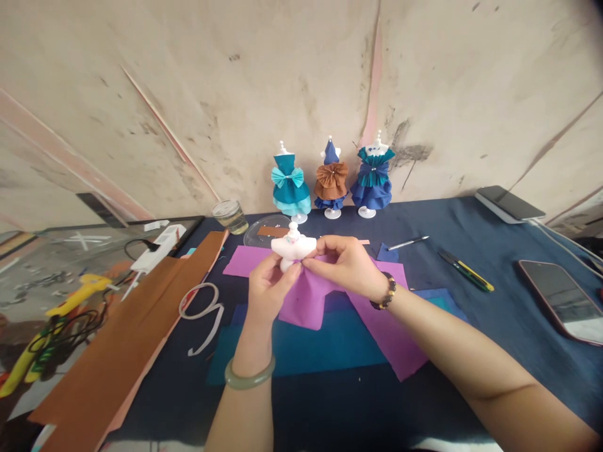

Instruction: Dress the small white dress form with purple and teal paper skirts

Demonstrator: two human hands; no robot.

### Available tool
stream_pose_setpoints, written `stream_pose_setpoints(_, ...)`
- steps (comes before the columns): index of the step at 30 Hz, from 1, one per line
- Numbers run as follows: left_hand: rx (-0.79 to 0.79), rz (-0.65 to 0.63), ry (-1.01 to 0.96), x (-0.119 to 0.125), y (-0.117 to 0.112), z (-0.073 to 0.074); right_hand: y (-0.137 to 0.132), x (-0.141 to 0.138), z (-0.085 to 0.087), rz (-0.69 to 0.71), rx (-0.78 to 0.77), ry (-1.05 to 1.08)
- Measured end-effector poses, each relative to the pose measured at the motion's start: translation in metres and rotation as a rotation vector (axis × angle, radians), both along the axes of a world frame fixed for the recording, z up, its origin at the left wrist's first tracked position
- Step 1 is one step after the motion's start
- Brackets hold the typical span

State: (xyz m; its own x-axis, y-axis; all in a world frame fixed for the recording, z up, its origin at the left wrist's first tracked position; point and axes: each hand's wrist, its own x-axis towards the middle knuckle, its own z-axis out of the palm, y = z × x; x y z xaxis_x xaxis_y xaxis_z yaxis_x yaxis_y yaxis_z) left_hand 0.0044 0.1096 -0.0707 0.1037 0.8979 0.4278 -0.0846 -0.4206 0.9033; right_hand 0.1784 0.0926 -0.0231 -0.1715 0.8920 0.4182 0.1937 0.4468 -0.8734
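Note:
A small white dress form (293, 246) with a knobbed top is held up over the table. My left hand (266, 285) grips its torso from the left, thumb at the waist. At the waist's other side, my right hand (347, 262) pinches the gathered top edge of a purple fabric-like skirt piece (304, 306), which hangs below the form. The fingertips of both hands nearly meet there. Under them lie purple strips (393, 336) on a teal sheet (325, 351). The form's lower part is hidden by the skirt piece and hands.
Behind stand dressed forms in teal (292, 191), brown and blue (332, 182), and blue (372, 188). A glass (230, 216) is at back left. Brown sheets (132, 314), white tape (214, 301) and a yellow glue gun (78, 295) lie left; snips (466, 270) and a phone (560, 298) right.

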Motion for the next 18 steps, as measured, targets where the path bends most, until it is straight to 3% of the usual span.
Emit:
stream_pose_setpoints(5,0.025,-0.050,-0.044,-0.002,0.002,-0.002,0.000,0.001,0.000,0.004,-0.002,-0.004)
stream_pose_setpoints(18,0.058,0.077,0.053,-0.001,-0.001,0.000,0.000,0.010,0.009,0.113,0.037,-0.111)
